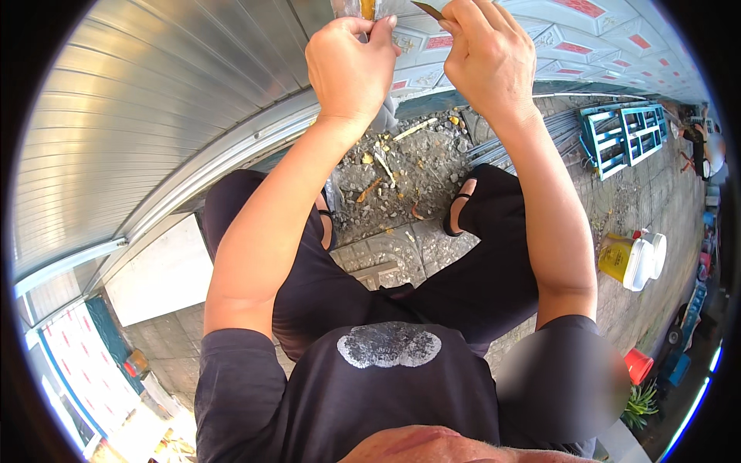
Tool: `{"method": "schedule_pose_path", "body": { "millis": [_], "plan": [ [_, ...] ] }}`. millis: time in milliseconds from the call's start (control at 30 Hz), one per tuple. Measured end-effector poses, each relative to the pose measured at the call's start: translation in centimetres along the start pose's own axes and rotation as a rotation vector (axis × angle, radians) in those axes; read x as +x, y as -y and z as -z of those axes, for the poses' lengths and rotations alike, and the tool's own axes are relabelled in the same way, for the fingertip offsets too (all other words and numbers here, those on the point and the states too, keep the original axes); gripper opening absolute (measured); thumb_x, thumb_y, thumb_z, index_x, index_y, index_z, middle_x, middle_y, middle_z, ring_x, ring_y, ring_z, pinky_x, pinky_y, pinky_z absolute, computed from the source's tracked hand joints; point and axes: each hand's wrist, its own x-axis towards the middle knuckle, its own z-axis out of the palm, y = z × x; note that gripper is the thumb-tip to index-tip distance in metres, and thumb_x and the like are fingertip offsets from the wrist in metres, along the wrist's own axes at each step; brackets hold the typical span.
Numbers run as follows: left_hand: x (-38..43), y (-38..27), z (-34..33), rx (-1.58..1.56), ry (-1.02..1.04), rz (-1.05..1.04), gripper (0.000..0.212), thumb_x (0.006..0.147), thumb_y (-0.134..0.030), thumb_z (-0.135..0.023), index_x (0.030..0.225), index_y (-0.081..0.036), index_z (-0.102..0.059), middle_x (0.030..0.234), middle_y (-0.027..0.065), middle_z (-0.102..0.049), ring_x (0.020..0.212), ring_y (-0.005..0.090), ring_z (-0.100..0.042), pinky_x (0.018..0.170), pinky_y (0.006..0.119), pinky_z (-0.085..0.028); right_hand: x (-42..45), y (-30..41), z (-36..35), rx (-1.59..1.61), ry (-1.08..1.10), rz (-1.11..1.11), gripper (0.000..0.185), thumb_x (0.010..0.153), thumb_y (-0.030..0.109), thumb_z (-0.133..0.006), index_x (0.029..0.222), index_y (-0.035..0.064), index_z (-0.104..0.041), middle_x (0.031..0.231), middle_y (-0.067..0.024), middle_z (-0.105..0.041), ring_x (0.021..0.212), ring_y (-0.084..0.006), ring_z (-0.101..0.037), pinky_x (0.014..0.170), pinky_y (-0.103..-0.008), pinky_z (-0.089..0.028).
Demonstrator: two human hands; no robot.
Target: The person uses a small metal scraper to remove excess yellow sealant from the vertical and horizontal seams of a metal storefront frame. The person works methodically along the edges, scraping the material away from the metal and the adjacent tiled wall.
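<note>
My left hand is raised at the top of the view. Its thumb and forefinger pinch together at the lower end of a clear plastic piece with a yellow-orange strip; what exactly the fingers grip cannot be told. To its right, my right hand holds a thin, dark, pointed blade between thumb and fingers, its tip towards the left hand. Both hands are in front of a pale wall panel patterned in relief with red inserts. A grey thing, partly hidden, hangs below the left wrist.
A ribbed metal shutter rises at the left. Rubble lies between my feet. Rightward are metal rods, a blue metal frame, a yellow and white bucket and a red bucket. Another person is far right.
</note>
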Motion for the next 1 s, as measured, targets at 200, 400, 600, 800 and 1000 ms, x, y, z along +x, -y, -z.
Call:
{"method": "schedule_pose_path", "body": {
  "millis": [200,400,600,800,1000],
  "plan": [
    [-0.2,-0.4,0.0,-0.046,0.031,0.010,0.025,0.093,-0.014,-0.068,0.077,0.004,-0.075,0.070,0.0033,-0.075,0.055,0.0046,-0.054,0.053,0.025,-0.045,-0.1,-0.1,0.3,-0.006,-0.015,-0.030,0.015,0.077,-0.002,-0.064,0.086,0.0072,-0.057,0.080,-0.0112,-0.058,0.078,-0.0350,-0.062,0.066,-0.0455,-0.051],
    [-0.2,-0.9,-0.9,-0.116,-0.066,0.029,0.021,0.084,-0.011,-0.064,0.073,0.003,-0.075,0.063,0.0046,-0.072,0.051,0.0043,-0.050,0.050,0.025,-0.041,0.2,0.3,0.4,-0.012,-0.008,-0.042,0.016,0.077,-0.001,-0.065,0.087,0.0074,-0.057,0.081,-0.0106,-0.058,0.078,-0.0342,-0.062,0.065,-0.0449,-0.051],
    [0.1,-0.5,-1.3,-0.184,-0.121,0.063,0.025,0.083,-0.014,-0.065,0.065,0.003,-0.071,0.057,0.0072,-0.068,0.050,0.0087,-0.055,0.052,0.027,-0.044,-0.1,0.1,-0.1,-0.014,-0.023,-0.015,0.012,0.081,0.001,-0.067,0.089,0.0082,-0.061,0.081,-0.0094,-0.060,0.079,-0.0327,-0.063,0.064,-0.0439,-0.051],
    [-0.5,-0.1,0.2,0.116,0.083,0.141,0.029,0.084,-0.021,-0.069,0.064,0.000,-0.070,0.055,0.0065,-0.066,0.050,0.0107,-0.058,0.052,0.031,-0.045,-0.6,-0.9,-1.0,-0.046,-0.040,0.038,0.010,0.086,0.005,-0.069,0.091,0.0101,-0.063,0.079,-0.0047,-0.063,0.077,-0.0272,-0.066,0.064,-0.0401,-0.052],
    [-2.1,-2.4,2.5,0.614,0.345,0.013,0.040,0.091,-0.038,-0.066,0.074,-0.003,-0.075,0.064,0.0172,-0.068,0.068,0.0380,-0.068,0.067,0.045,-0.054,0.7,-0.2,-1.1,0.033,-0.145,0.020,0.013,0.082,0.001,-0.068,0.090,0.0097,-0.062,0.079,-0.0065,-0.062,0.078,-0.0297,-0.064,0.065,-0.0413,-0.052]
  ]
}}
